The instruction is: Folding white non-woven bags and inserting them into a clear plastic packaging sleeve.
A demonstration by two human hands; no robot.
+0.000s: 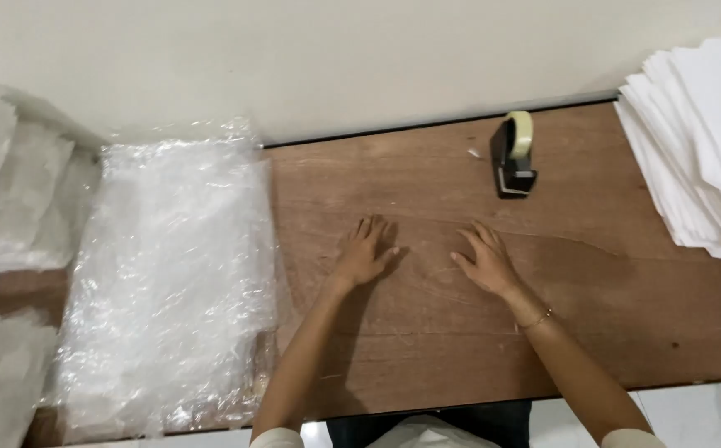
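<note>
Near the middle of the frame, both hands lie flat on the bare brown worktop (427,348), palms down and fingers spread. The left hand (364,253) rests a little left of centre, its fingers pointing toward the top of the frame; its grip is fully open and has hold of nothing. The right hand (485,261) lies just beside it to the right, apart from it, with a thin bracelet (536,318) at the wrist; its grip is likewise open and empty, only the palm and fingers touching the wood.

Nearest to the right hand, above it and slightly to the right toward the wall, stands a black tape dispenser (511,158) carrying a roll of pale tape. It is apart from both hands.

At the left of the frame a stack of clear plastic bags (169,274) covers the worktop from the wall down to the near edge, close beside the left forearm. Further left lie more pale, translucent sheets (4,191), partly cut off by the frame edge.

At the upper right, a thick pile of white sheets (700,141) sits on the worktop, well apart from the hands.
</note>
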